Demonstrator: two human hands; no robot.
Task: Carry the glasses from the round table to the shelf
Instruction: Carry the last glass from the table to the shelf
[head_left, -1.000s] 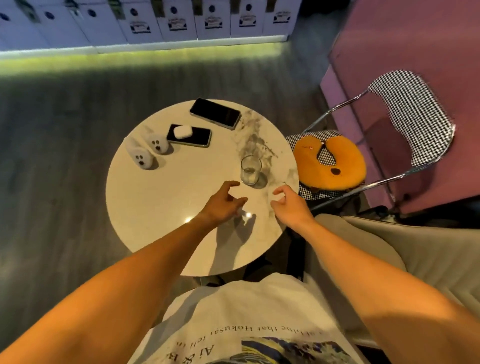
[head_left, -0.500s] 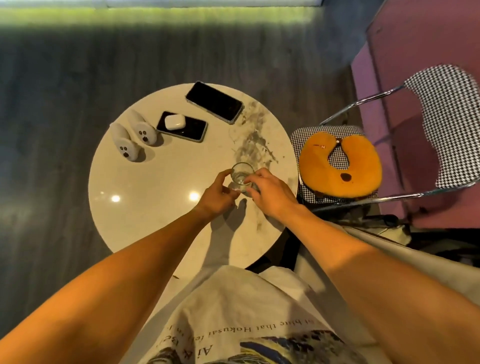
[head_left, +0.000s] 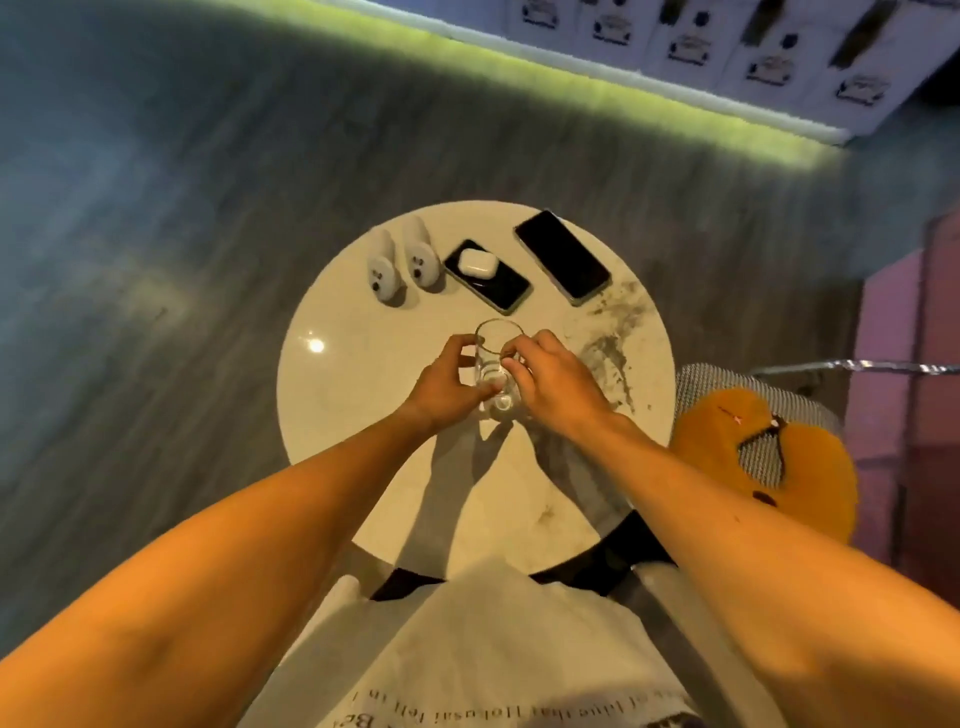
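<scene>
Reaching out over a white printed shirt (head_left: 498, 649), whose line of text reads upside down and mostly blurred ("tell" is about all that comes through), both bare forearms meet above the round table (head_left: 363, 415). Left hand (head_left: 447, 384) and right hand (head_left: 550, 384) curl their fingers round a clear glass (head_left: 493, 358) from either side, the right fingertips pinching at its rim; it sits upright near the table's middle, and whether its base touches the top cannot be told. Bare tabletop lies to the left of the hands as far as the rim, with a bright spot of reflected light on it. Off the right edge, just beside the table, an orange neck pillow (head_left: 727, 457) lies on a houndstooth chair seat (head_left: 696, 384). Beyond the glass a small white earbud case (head_left: 477, 261) rests on a dark phone (head_left: 488, 278), a second phone (head_left: 562, 255) lies to its right near the far rim, and two white ghost-faced figures (head_left: 400, 260) lie side by side to the left. Past the far edge runs open grey floor up to a green-lit strip and a row of white boxes (head_left: 727, 57) with labels too blurred to read.
</scene>
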